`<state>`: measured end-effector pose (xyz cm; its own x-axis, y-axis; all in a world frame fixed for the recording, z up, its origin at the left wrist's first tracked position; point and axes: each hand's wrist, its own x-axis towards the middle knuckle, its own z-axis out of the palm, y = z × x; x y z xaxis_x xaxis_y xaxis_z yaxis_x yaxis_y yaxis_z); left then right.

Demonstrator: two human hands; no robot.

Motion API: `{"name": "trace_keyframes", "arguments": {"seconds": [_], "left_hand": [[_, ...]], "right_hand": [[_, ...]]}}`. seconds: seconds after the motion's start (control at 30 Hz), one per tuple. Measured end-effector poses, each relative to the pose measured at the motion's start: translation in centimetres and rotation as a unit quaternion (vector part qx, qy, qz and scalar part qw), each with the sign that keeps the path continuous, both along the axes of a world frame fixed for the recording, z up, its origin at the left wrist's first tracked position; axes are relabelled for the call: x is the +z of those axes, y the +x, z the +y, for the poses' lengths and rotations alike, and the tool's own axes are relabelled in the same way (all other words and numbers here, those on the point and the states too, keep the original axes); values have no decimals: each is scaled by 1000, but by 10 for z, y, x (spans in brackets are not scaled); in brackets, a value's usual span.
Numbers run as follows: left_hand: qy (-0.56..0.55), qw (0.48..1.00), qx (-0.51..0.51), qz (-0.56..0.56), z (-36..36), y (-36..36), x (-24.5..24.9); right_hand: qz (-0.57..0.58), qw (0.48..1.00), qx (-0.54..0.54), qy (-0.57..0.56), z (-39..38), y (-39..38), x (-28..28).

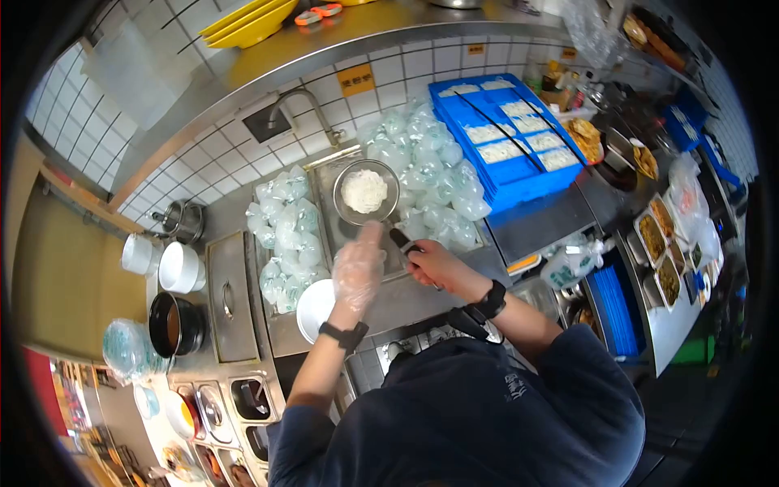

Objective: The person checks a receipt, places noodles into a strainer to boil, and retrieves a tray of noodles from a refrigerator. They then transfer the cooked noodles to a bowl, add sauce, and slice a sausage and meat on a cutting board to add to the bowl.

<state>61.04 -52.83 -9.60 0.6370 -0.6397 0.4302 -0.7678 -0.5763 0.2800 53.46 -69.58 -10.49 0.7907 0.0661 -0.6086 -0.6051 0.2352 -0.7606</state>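
Note:
A round mesh strainer point(393, 213) with a heap of pale noodles point(364, 191) in it is over the sink basin point(324, 203). My right hand point(434, 265) is closed around the strainer's black handle. Just below the strainer's near rim is my left hand point(359, 266), in a clear plastic glove. Its fingers point toward the noodles, somewhat blurred, and I see nothing held in them. A white bowl point(315, 310) sits on the counter edge beside my left wrist, partly covered by that hand.
Bagged clear plastic pouches point(288, 235) are piled left of the basin, with more pouches point(422, 162) at its right. A blue crate point(519, 191) holds noodle portions. A faucet point(329, 130) rises behind. White tubs point(181, 268) and a black pot point(176, 325) stand left.

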Motion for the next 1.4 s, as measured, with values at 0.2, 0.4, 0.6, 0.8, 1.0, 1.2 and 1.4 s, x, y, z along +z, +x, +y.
{"name": "trace_keyframes", "arguments": {"seconds": [0.2,0.4,0.6,0.8,1.0,1.2,1.4], "left_hand": [[-183,944,272,-24,82,-15,-24],[-253,763,561,198,154,-53,-78],[-507,446,506,536,162,-83,-88],[-547,416,446,574,182,-93,-128],[-593,381,293,646,185,-101,-120],[-549,416,212,694,150,-85,-97],[-568,365,112,729,128,-53,-86]], "right_hand": [[-376,777,-73,-500,-3,23,-121],[-71,988,82,-111,-12,30,-67],[19,992,119,-40,-28,39,-70],[-221,875,110,-417,-10,-4,-91],[-183,888,143,-398,-10,-5,-114],[-317,828,105,-450,14,-64,-36],[-376,806,65,-453,15,-77,-68]]}}
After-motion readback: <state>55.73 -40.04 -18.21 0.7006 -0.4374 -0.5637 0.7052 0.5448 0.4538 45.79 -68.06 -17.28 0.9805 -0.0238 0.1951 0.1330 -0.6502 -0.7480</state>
